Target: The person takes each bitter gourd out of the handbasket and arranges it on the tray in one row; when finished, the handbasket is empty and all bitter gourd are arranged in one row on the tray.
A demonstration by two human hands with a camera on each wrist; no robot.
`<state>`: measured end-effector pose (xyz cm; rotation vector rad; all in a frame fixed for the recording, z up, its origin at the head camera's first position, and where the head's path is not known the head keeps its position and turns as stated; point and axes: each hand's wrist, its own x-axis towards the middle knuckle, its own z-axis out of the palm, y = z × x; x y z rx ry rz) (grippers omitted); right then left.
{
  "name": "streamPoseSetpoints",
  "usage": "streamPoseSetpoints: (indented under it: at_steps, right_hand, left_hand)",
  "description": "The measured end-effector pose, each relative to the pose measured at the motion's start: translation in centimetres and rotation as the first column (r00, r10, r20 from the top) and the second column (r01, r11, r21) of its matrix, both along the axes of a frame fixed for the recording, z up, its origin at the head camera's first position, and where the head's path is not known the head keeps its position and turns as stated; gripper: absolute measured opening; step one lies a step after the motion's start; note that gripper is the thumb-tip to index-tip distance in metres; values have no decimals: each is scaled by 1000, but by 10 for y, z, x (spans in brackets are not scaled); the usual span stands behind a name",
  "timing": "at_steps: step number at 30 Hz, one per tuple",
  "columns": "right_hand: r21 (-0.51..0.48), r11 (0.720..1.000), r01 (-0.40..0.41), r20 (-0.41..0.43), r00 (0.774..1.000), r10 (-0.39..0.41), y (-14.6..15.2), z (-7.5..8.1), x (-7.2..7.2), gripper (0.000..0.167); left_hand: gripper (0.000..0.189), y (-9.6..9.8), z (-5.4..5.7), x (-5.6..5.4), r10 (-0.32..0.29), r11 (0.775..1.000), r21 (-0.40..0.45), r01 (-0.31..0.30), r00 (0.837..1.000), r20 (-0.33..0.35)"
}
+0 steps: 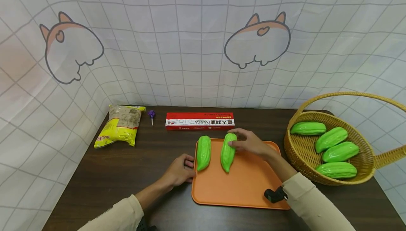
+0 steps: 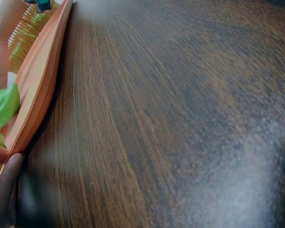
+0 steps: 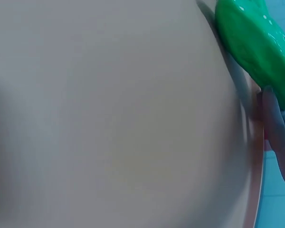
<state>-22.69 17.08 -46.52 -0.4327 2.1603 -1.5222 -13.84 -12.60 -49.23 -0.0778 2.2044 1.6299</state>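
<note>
An orange tray (image 1: 244, 185) lies on the table with two glossy green bitter melons on it, tapered ends towards me. One bitter melon (image 1: 203, 153) rests along the tray's left side. My right hand (image 1: 248, 143) pinches the other bitter melon (image 1: 227, 153) near its far end, thumb on its right side and fingers over the top. In the right wrist view, a fingertip touches this green bitter melon (image 3: 259, 45) beside the tray rim. My left hand (image 1: 179, 171) grips the tray's left edge; the left wrist view shows its fingers (image 2: 9, 178) pinching the rim.
A wicker basket (image 1: 290, 150) with a tall handle stands at the right, holding several bitter melons. Behind the tray lies a red-and-white pasta box (image 1: 200, 121). A purple lollipop (image 1: 151, 114) and a yellow bag (image 1: 122, 125) lie at the back left. Gridded cloth (image 1: 196, 47) hangs behind.
</note>
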Motion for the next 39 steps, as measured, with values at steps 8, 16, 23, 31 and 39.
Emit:
streamPoseSetpoints:
  at_steps: [8,16,23,31,39]
  right_hand:
    - [-9,999,52,-15,999,-52,-15,-6,-5,58]
    - [10,999,46,-46,998,-45,-25,-8,-3,56]
    - [65,996,62,-83,995,-57,-34,-6,2,55]
    - [95,994,54,-100,994,-44,-37,-9,7,62]
    - [110,993,53,-118,992,-40,-38,-12,9,62]
  left_hand:
    - [57,0,1,1,2,1000,4,-2,1000,8]
    - [56,0,0,-1,2,1000,3,-2,1000,4]
    - [56,1,0,0,1,1000,-5,-1,1000,4]
    - [55,1,0,1,-2,1000,9,2,1000,4]
    - [55,0,0,1,-2,1000,14,2,1000,-3]
